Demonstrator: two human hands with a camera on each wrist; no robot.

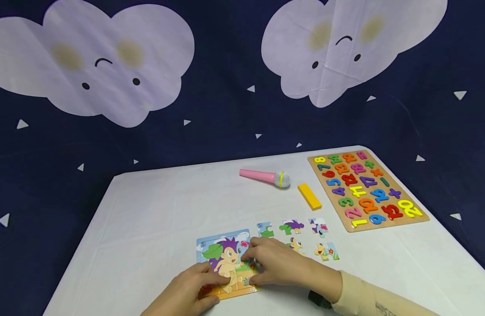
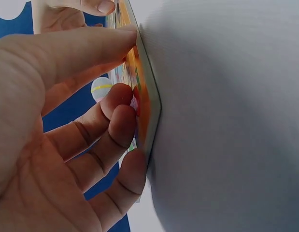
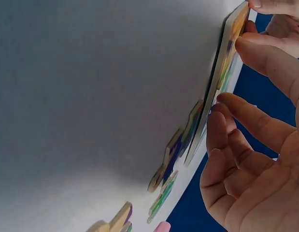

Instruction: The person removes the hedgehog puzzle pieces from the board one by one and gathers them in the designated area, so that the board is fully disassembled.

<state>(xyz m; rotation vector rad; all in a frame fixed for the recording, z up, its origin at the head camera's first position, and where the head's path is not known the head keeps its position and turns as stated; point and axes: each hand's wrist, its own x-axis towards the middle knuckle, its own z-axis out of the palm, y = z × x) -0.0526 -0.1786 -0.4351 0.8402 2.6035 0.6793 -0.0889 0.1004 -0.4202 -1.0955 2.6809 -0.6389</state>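
A jigsaw puzzle (image 1: 222, 239) with a purple-haired hedgehog picture lies flat on the white table (image 1: 155, 210). My left hand (image 1: 187, 285) holds its near left corner, thumb along the front edge and curled fingers over the side; the left wrist view shows the thumb (image 2: 125, 36) right at the rim. From the right, my right hand (image 1: 278, 263) reaches over the puzzle, thumb and index finger spread across a lower-right piece (image 3: 226, 65) and pinching its ends. The right hand's other fingers curl beside the board. Both hands partly cover the picture.
Loose puzzle pieces (image 1: 294, 227) lie in rows right of the puzzle, some hidden behind my right hand. Farther back are a pink toy microphone (image 1: 260, 176) and a yellow block (image 1: 309, 196). A wooden number board (image 1: 345, 210) sits at the right. Dark cloud-patterned cloth (image 1: 222, 87) hangs behind.
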